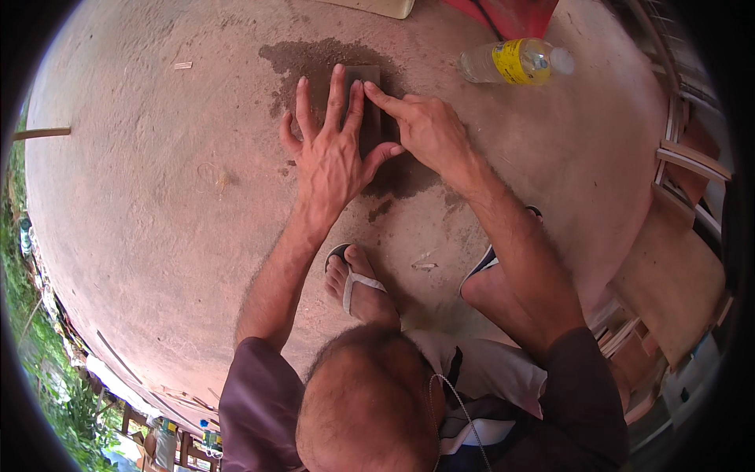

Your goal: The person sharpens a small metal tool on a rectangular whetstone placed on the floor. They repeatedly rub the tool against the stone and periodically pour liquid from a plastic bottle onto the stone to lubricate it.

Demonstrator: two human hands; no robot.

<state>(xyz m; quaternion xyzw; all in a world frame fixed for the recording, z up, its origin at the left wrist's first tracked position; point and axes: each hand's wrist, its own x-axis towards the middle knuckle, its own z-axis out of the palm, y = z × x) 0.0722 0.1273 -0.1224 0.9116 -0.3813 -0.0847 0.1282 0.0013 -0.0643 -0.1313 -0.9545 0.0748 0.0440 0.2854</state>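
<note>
On the floor ahead of me lies a flat, dark grey rectangular block (373,118), wet-looking, resembling a sharpening stone. Spread over it, palm down, is my left hand (329,149); its fingers are stretched apart and the fingertips reach toward the block's far end. My right hand (431,130) comes in from the right side. Its index finger points out and meets the left index fingertip above the block, while the other fingers are curled under. Whatever the right hand grips, if anything, is hidden beneath it.
A dark wet patch (314,59) surrounds the block on the concrete floor (157,197). Beyond my right hand, a clear bottle with a yellow label (511,63) lies on its side near a red object (523,17). Wood pieces (668,275) crowd the right edge. My sandalled foot (358,283) is below.
</note>
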